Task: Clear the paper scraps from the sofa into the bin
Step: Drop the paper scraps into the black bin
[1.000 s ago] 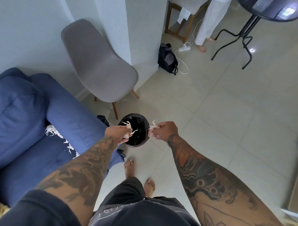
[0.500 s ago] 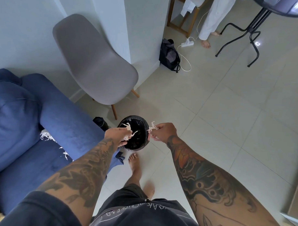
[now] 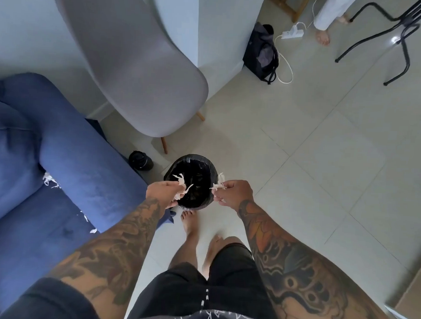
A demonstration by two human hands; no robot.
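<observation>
A small round bin (image 3: pixel 192 158) lined with a black bag stands on the floor just in front of my feet. My left hand (image 3: pixel 161 192) is closed on white paper scraps (image 3: pixel 182 182) over the bin's left rim. At the right rim, my right hand (image 3: pixel 234 193) pinches another bunch of white scraps (image 3: pixel 219 182). More white scraps lie on the blue sofa (image 3: pixel 68 168): a cluster (image 3: pixel 49 178) in the crease by the armrest and a few bits (image 3: pixel 88 223) along the seat's front.
A grey shell chair (image 3: pixel 136 68) with wooden legs stands just behind the bin. A black cup (image 3: pixel 141 160) sits on the floor by the sofa. Farther back are a black bag (image 3: pixel 262 52), a white power strip with cable (image 3: pixel 292 33), black table legs (image 3: pixel 386 29) and another person's feet.
I have stepped closer and the view has tilted down; the bin now sits lower in view. Both hands stay closed on their scraps at the bin's rim.
</observation>
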